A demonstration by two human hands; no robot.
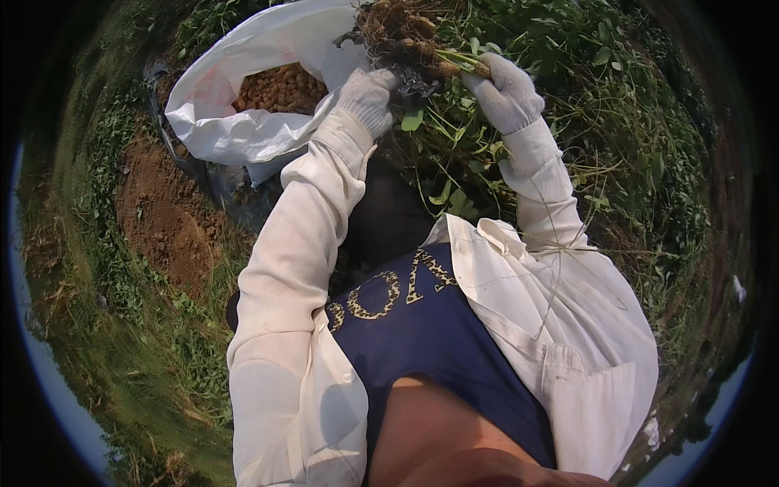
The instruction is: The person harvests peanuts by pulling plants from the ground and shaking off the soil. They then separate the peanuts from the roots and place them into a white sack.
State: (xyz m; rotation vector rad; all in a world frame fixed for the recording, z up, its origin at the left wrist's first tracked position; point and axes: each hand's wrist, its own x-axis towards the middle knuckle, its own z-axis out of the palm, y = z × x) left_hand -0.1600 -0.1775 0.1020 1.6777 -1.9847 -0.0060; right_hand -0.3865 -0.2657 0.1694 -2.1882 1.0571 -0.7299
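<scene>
My right hand [508, 91], in a pale knit glove, grips a peanut plant by its green stems [459, 59]. The plant's tangled roots with peanut pods [414, 30] point left, above the sack's right rim. Crumpled black plastic film [417, 85] hangs among the roots. My left hand [368, 100], gloved too, has its curled fingers on the film's left edge; its fingertips are partly hidden. Beside it, a white woven sack [219, 140] stands with its mouth wide, and many loose peanuts [283, 88] lie inside.
Pulled leafy plants [584, 115] lie heaped under and right of my right hand. Left of my left arm are bare reddish soil [167, 213] and a strip of dark plastic sheeting [228, 189]. Grass and weeds [176, 347] spread at the lower left.
</scene>
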